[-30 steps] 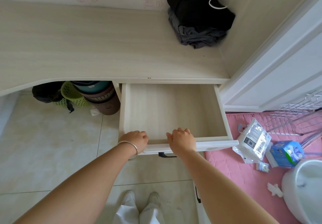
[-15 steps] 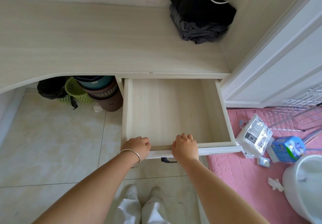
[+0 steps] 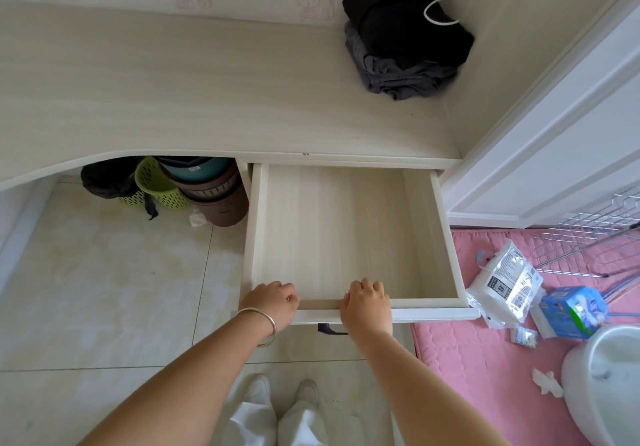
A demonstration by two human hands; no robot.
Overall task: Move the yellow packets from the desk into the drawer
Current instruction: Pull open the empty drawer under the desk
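Pale wood drawer stands open, both hands gripping its front edge.

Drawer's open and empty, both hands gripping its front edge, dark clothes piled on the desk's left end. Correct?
Not quite. The head view shows the dark clothes piled on the desk's right end, in the corner. The rest holds: the drawer is open and empty, with the left hand and right hand gripping its front edge.
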